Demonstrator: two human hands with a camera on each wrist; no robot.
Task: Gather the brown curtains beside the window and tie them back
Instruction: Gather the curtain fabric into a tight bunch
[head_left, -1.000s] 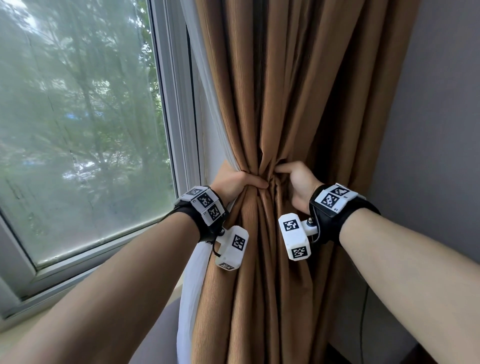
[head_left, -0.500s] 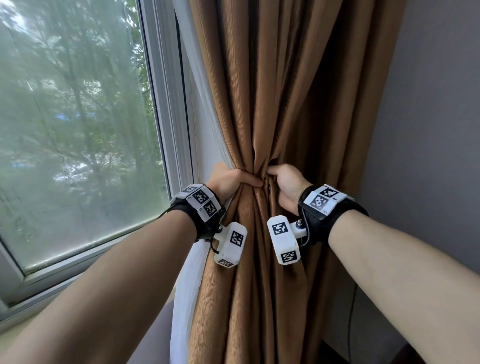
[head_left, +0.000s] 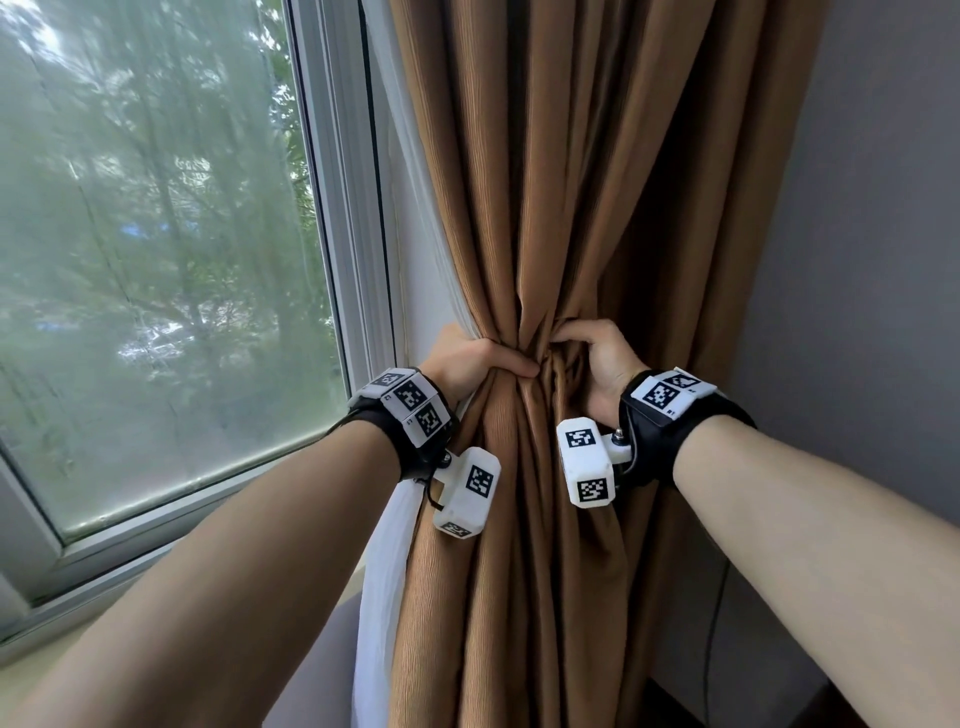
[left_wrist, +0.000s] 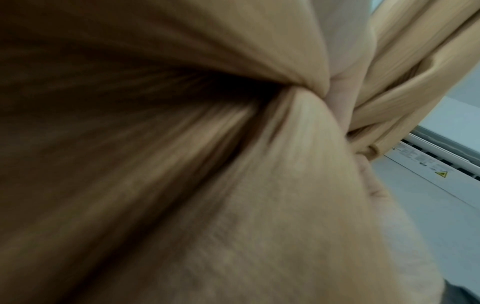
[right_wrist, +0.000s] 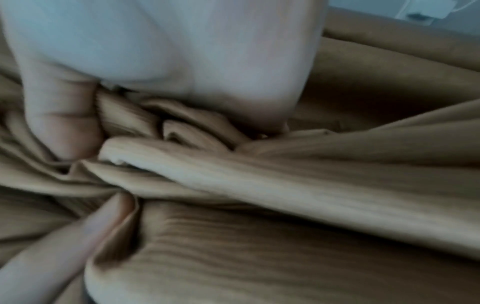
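The brown curtain (head_left: 561, 156) hangs in long folds to the right of the window and is bunched into a narrow waist at mid-height. My left hand (head_left: 478, 358) grips that waist from the left, thumb across the front. My right hand (head_left: 592, 348) grips it from the right, fingers curled into the folds. In the right wrist view my right hand (right_wrist: 85, 123) digs into the brown curtain (right_wrist: 285, 185). The left wrist view is filled by blurred brown curtain (left_wrist: 182, 164). No tie-back shows.
A white sheer curtain (head_left: 384, 582) hangs between the brown one and the window frame (head_left: 343, 208). The window sill (head_left: 130, 561) runs along the lower left. A grey wall (head_left: 872, 260) stands on the right, with a thin black cable (head_left: 711, 649) hanging low.
Both hands have stayed clamped on the curtain's waist. The view has shifted slightly, so hands and curtain sit a little left and lower in the frame.
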